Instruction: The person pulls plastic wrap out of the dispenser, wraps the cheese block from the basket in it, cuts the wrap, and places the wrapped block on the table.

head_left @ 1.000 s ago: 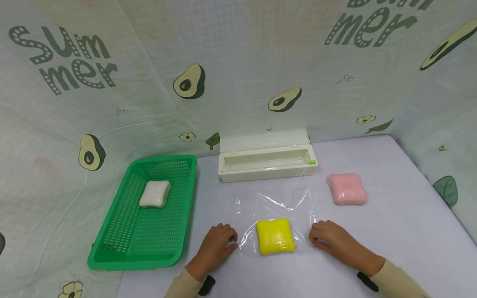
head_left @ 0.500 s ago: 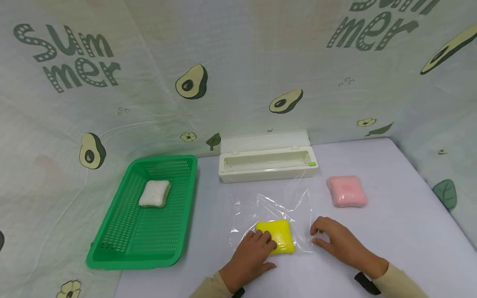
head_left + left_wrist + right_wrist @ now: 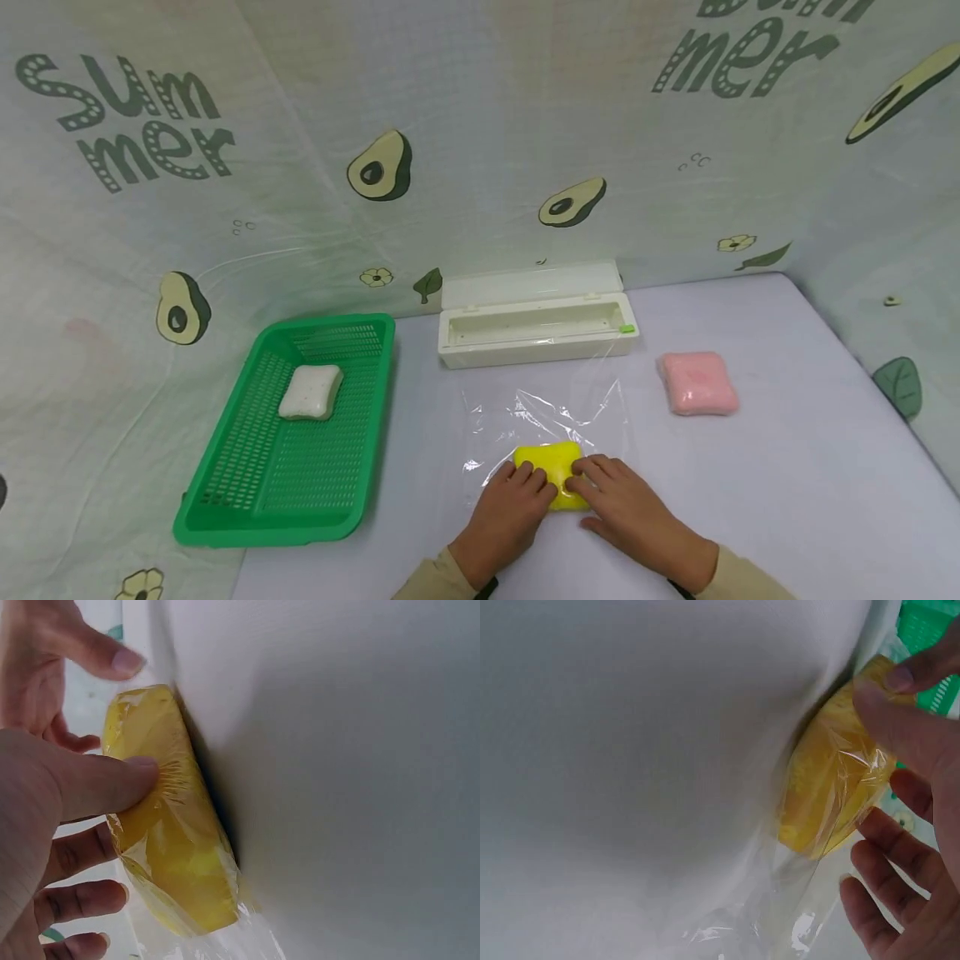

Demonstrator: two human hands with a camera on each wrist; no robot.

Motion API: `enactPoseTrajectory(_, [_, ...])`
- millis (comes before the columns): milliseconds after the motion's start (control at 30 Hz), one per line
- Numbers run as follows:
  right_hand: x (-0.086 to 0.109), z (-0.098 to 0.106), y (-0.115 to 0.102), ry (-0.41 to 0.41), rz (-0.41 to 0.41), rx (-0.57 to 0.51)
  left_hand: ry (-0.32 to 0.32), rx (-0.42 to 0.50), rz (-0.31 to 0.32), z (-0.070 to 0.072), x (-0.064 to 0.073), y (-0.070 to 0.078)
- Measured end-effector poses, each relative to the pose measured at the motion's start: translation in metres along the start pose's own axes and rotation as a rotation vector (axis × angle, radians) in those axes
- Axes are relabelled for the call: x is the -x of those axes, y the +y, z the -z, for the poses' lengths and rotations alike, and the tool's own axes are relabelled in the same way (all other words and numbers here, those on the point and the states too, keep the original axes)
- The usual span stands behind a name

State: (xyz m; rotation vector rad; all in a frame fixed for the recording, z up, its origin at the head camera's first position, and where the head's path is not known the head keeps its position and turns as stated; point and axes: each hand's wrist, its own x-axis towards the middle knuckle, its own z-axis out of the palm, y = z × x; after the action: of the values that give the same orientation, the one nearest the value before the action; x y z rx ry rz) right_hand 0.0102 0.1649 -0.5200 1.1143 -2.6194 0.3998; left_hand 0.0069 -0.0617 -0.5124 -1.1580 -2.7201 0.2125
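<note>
A yellow pillow-shaped soap bar (image 3: 551, 460) lies at the front edge of a sheet of clear cling film (image 3: 558, 412). The film folds over the bar's near side. My left hand (image 3: 504, 518) holds the bar's left part, its thumb pressing the film against the near face in the left wrist view. My right hand (image 3: 633, 521) has its fingertips on the bar's top right; its thumb is blurred beside the near face in the right wrist view. In the left wrist view the film is creased on the bar (image 3: 172, 847).
Behind the film stands a white cling film dispenser box (image 3: 540, 354) with its lid raised. A pink soap bar (image 3: 699, 383) lies to the right. The green basket (image 3: 375, 467) on the left holds a white soap bar (image 3: 311, 392). A printed cloth (image 3: 480, 117) hangs behind.
My left hand has moved right from the film's left edge onto the yellow soap bar. My right hand has then come left from the film's right edge to the bar. The bar has stayed put.
</note>
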Motion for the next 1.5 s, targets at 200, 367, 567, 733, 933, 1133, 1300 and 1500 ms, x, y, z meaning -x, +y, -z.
enactPoseTrajectory(200, [-0.009,0.001,0.001,0.052,0.007,0.045,0.005,0.05,0.032,0.005,0.0,-0.007])
enactPoseTrajectory(367, [-0.018,0.01,0.007,0.056,-0.056,-0.097,0.022,0.063,0.08,0.013,0.0,-0.012])
enactPoseTrajectory(567, [-0.031,0.025,0.015,0.002,-0.161,-0.241,0.05,-0.029,0.1,0.016,-0.006,-0.016])
enactPoseTrajectory(733, [-0.043,0.032,0.019,-0.038,-0.219,-0.223,0.092,0.01,0.131,0.016,-0.013,-0.023])
enactPoseTrajectory(933, [-0.049,0.028,0.014,0.094,-0.144,-0.054,0.166,0.098,0.161,0.011,-0.021,-0.034])
enactPoseTrajectory(1133, [-0.052,0.016,0.009,0.16,-0.067,0.061,0.147,0.162,0.196,0.006,-0.032,-0.044])
enactPoseTrajectory(1300, [-0.056,0.005,0.015,0.161,-0.064,0.141,0.128,0.071,0.243,0.006,-0.045,-0.048])
enactPoseTrajectory(1500, [-0.063,-0.004,0.02,0.091,-0.122,0.128,0.162,-0.044,0.258,-0.002,-0.05,-0.04])
